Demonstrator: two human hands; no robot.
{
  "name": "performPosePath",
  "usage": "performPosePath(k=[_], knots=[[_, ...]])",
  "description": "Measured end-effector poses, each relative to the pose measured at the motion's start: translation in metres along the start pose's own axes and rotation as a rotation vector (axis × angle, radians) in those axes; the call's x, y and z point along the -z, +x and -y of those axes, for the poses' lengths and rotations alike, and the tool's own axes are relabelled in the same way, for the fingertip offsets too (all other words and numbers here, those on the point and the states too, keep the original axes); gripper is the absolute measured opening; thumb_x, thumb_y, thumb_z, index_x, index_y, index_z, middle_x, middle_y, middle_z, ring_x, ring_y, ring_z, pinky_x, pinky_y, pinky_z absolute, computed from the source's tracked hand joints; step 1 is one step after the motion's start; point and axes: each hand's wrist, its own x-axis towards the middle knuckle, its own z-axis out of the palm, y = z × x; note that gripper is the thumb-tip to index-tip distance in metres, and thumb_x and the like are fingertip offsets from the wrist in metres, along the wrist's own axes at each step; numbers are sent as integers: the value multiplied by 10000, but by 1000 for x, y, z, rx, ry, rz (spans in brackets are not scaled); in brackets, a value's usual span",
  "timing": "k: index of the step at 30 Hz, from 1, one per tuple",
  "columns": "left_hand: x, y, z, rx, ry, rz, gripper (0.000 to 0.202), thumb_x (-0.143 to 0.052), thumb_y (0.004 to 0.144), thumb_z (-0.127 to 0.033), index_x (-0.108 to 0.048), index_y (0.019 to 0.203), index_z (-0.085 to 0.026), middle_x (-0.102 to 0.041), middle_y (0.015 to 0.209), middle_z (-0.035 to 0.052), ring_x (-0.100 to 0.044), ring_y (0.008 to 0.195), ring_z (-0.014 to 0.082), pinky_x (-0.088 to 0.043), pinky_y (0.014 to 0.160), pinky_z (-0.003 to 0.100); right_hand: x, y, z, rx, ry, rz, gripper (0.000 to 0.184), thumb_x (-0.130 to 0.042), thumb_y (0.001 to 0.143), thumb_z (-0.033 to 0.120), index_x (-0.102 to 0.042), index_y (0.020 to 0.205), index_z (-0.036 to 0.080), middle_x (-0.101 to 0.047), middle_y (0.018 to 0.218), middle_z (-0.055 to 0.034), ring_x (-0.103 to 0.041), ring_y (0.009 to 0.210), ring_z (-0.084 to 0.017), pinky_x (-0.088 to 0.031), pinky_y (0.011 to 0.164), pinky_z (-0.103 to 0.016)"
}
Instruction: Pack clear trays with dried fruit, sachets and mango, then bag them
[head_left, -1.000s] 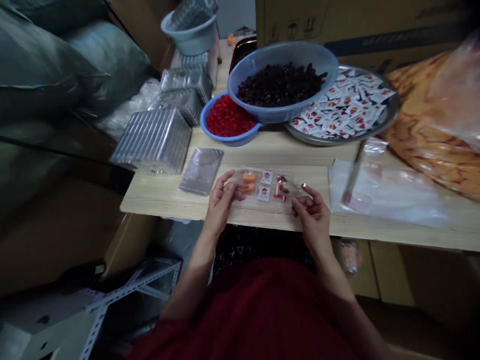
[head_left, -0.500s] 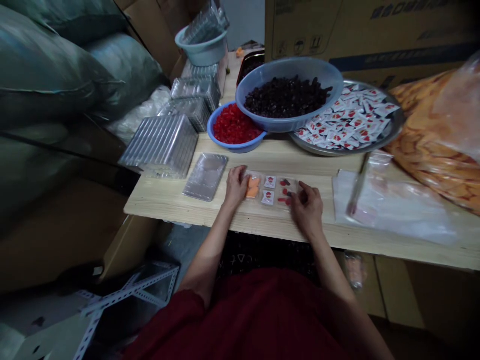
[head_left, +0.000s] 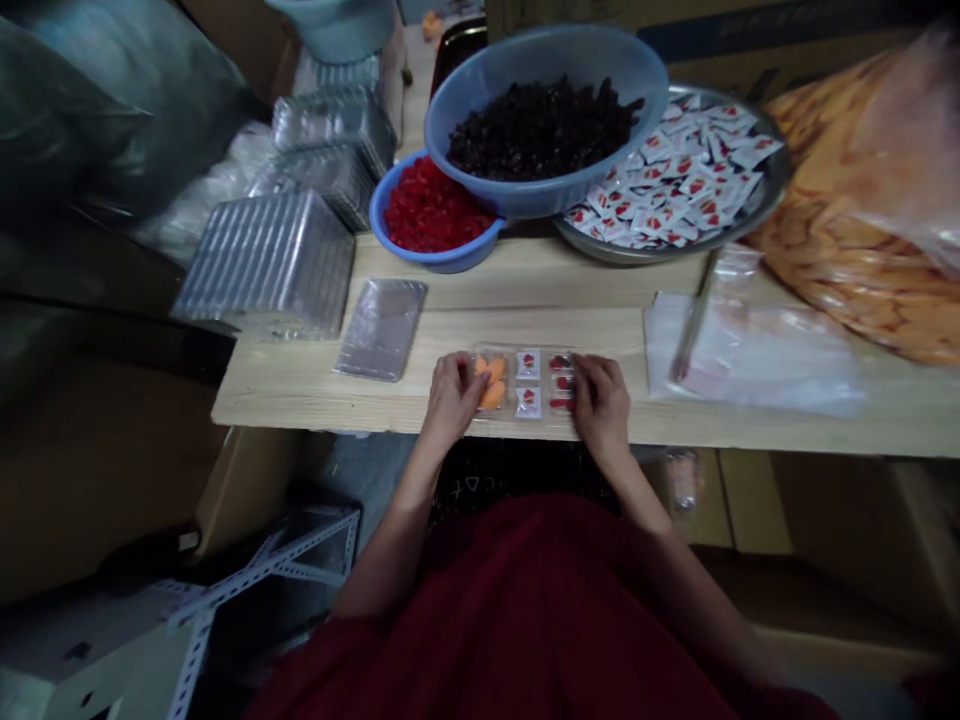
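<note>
Clear plastic tray (head_left: 529,375), apparently light and flimsy, best held by its short ends, where the left hand (head_left: 453,400) and right hand (head_left: 602,405) clasp it narrowly.

On the wooden board (head_left: 285,395), a plastic tray (head_left: 529,385) lies central, with stacked clear trays (head_left: 266,265) at ten o'clock, a bowl of dried fruit (head_left: 540,130) at twelve, a steel platter of sachets (head_left: 780,170) at one, and plastic bags (head_left: 750,355) at three.

Free wood for my left hand (head_left: 452,400) along the pine tabletop (head_left: 285,395), up to the flat clear plastic tray (head_left: 381,330). Forward, my right hand (head_left: 602,405) gets a strip of board, then the blue basin (head_left: 517,200) and steel platter (head_left: 776,185) block it. Clear plastic bag (head_left: 750,355) in the way on the right.
</note>
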Motion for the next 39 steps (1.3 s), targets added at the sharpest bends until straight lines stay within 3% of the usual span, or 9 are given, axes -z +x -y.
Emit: performPosePath(k=[6,9,14,17,22,26,30,35,39], knots=[[-11,-29,-18,390,-811,145,640,-835,743,-414,-511,1268,-241,-738,970,34,-725,844,189,-581,802,335,2,-7,-1,-38,96,-15,319,-450,1003,288,-713,1163,206,-663,1103,-113,-633,1067,-230,-523,984,-424],[-13,-29,-25,474,-963,327,566,-874,715,-351,-620,1201,-211,-753,1098,79,-749,906,206,-610,841,347,7,3,3,-17,65,8,333,-438,1005,272,-716,1174,203,-665,1135,-122,-625,1092,-238,-523,999,-432],[-7,-25,-20,513,-1029,139,375,-875,711,-311,-707,1032,-212,-771,1036,52,-756,881,190,-637,806,312,53,-3,26,25,-97,-59,367,-489,1001,288,-654,1325,243,-595,1313,-136,-557,1242,-281,-474,1082,-496],[2,-21,-9,541,-1041,15,287,-862,718,-280,-731,966,-223,-775,962,12,-747,821,147,-628,746,241,81,-24,29,-32,-208,83,412,-603,959,355,-625,1363,280,-616,1259,-122,-584,1182,-305,-505,1026,-500],[8,-17,1,555,-1022,31,265,-847,739,-259,-735,976,-218,-777,943,11,-740,773,133,-611,665,206,87,-63,5,-15,-542,229,657,-673,849,180,-508,1481,253,-490,1468,-184,-472,1304,-418,-469,1008,-598],[4,-16,-2,551,-1051,43,294,-863,728,-256,-722,977,-187,-779,940,32,-745,775,146,-614,678,215,96,-66,-5,45,-571,255,490,-487,914,93,-595,1371,234,-563,1379,-168,-529,1246,-348,-505,954,-510],[2,-16,-4,559,-1098,14,353,-888,696,-226,-710,985,-127,-778,915,63,-745,771,157,-615,717,231,112,-51,4,10,-545,353,260,-447,1013,207,-703,1031,167,-654,1094,-133,-633,898,-237,-501,749,-358],[0,-16,-6,565,-1126,1,346,-894,683,-215,-699,953,-125,-776,921,63,-745,786,171,-618,741,263,94,-35,15,17,-561,334,281,-441,1007,183,-630,799,183,-645,912,-109,-592,803,-216,-416,676,-325],[-2,-19,-11,580,-1165,-29,329,-885,691,-190,-707,960,-124,-773,914,54,-737,778,153,-606,736,235,67,-29,14,-77,-311,141,201,-479,965,171,-568,787,201,-613,829,-60,-568,749,-183,-407,692,-299]])
